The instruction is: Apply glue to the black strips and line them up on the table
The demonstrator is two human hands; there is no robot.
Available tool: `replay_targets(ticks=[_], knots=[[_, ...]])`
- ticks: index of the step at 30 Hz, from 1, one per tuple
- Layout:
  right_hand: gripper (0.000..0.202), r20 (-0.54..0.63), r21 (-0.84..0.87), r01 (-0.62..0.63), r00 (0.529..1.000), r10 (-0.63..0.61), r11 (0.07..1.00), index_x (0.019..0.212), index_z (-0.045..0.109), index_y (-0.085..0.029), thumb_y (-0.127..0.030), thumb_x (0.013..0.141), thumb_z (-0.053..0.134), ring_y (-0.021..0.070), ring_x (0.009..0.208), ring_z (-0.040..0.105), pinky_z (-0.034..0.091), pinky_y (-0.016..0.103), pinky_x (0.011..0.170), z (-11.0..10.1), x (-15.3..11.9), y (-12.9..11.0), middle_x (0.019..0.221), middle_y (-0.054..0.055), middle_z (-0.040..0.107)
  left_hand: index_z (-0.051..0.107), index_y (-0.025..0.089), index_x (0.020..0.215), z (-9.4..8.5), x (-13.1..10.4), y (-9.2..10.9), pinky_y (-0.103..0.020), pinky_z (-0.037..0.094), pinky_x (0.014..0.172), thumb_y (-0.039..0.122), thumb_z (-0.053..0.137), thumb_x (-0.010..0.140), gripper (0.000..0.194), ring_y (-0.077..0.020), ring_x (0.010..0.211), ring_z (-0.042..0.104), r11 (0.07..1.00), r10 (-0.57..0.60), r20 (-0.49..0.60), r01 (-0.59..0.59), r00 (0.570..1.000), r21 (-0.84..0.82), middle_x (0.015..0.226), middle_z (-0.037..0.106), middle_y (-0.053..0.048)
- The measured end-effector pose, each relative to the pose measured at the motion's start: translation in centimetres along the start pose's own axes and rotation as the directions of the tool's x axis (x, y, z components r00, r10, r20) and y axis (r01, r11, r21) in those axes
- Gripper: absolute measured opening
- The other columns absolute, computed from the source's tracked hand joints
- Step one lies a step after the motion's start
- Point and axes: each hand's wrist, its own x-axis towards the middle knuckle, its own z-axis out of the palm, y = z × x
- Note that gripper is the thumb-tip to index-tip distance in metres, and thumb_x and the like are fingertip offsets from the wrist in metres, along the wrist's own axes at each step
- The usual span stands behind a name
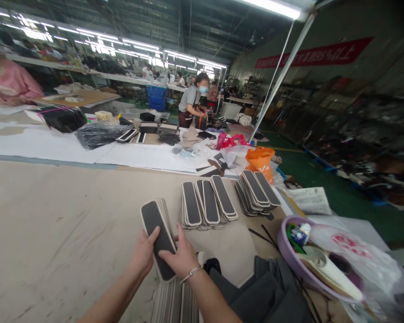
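Note:
Both my hands grip a small stack of long dark grey panels with pale borders (154, 216), tilted above the table. My left hand (144, 251) holds its left edge, thumb lying on the top panel. From the right, my right hand (183, 255) presses its thumb on the face, with fingers around the side; a bracelet circles that wrist. Below my hands, a larger stack of pale-edged panels (168, 303) is partly hidden by my right forearm. Ahead to the right lie more stacks of the same panels (210, 202), and another group of panel stacks (255, 190) sits beyond them.
At right stands a purple basin (284, 242) holding a tape roll and plastic. Dark grey cloth (265, 296) lies in front. An orange bag (260, 161) rests near the table's far right. Across the white table (54, 146), a masked person (189, 105) handles dark pieces; a person in pink (15, 83) sits left.

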Motion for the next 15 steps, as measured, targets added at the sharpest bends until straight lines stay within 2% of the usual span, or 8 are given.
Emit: replay_targets(ticks=[2,3,6,8,11,15], knots=[[0.087,-0.069,0.297,-0.093,0.991,0.119,0.950,0.137,0.036,-0.016,-0.033,0.060,0.074,0.0253,0.086,0.066,0.054,0.038,0.074,-1.6,0.4,1.8,0.096,0.007,0.067,0.058,0.015,0.099,2.8,2.2,0.3,-0.031,0.058,0.073,0.021,0.066,0.080,0.021,-0.0174,0.073,0.068,0.998,0.019,0.029,-0.021,0.999,0.051,0.087,0.071,-0.006],[0.080,-0.080,0.388,-0.125,0.982,0.168,0.913,0.132,0.040,-0.015,-0.036,0.062,0.073,0.0241,0.079,0.066,0.055,0.037,0.069,-2.1,0.7,2.6,0.092,0.006,0.068,0.057,0.015,0.098,4.2,3.4,0.3,-0.031,0.058,0.070,0.022,0.065,0.081,0.020,-0.0166,0.070,0.068,0.997,0.019,0.045,-0.022,0.999,0.079,0.084,0.071,-0.006],[0.059,-0.156,0.469,-0.150,0.956,0.249,0.870,0.113,0.048,-0.016,-0.047,0.067,0.067,0.0205,0.070,0.065,0.054,0.032,0.057,-3.0,1.9,4.4,0.091,0.007,0.068,0.057,0.014,0.094,7.9,6.5,-0.2,-0.032,0.058,0.064,0.027,0.067,0.081,0.021,-0.0160,0.062,0.066,0.989,-0.001,0.093,-0.013,0.996,0.150,0.075,0.069,-0.005],[0.054,-0.227,0.499,-0.145,0.930,0.289,0.855,0.104,0.049,-0.018,-0.049,0.065,0.069,0.0196,0.071,0.064,0.054,0.031,0.056,-3.3,3.0,5.1,0.095,0.008,0.067,0.057,0.014,0.094,9.8,8.2,-0.8,-0.033,0.058,0.062,0.028,0.067,0.080,0.022,-0.0166,0.060,0.066,0.978,-0.010,0.117,-0.014,0.993,0.208,0.073,0.069,-0.006],[0.054,-0.322,0.532,-0.128,0.884,0.340,0.837,0.101,0.049,-0.019,-0.050,0.062,0.072,0.0204,0.077,0.065,0.055,0.030,0.058,-3.8,4.9,6.0,0.099,0.009,0.066,0.056,0.014,0.097,11.8,10.6,-1.9,-0.033,0.057,0.063,0.030,0.065,0.081,0.024,-0.0178,0.064,0.067,0.939,0.008,0.122,-0.049,0.993,0.339,0.078,0.070,-0.008],[0.055,-0.414,0.550,-0.125,0.818,0.400,0.826,0.098,0.052,-0.019,-0.053,0.061,0.073,0.0226,0.080,0.065,0.056,0.032,0.059,-3.7,6.6,7.3,0.096,0.011,0.066,0.057,0.013,0.098,12.5,13.4,-3.2,-0.035,0.055,0.071,0.036,0.065,0.079,0.031,-0.0214,0.076,0.068,0.814,0.066,0.107,-0.115,0.992,0.570,0.085,0.070,-0.011]])
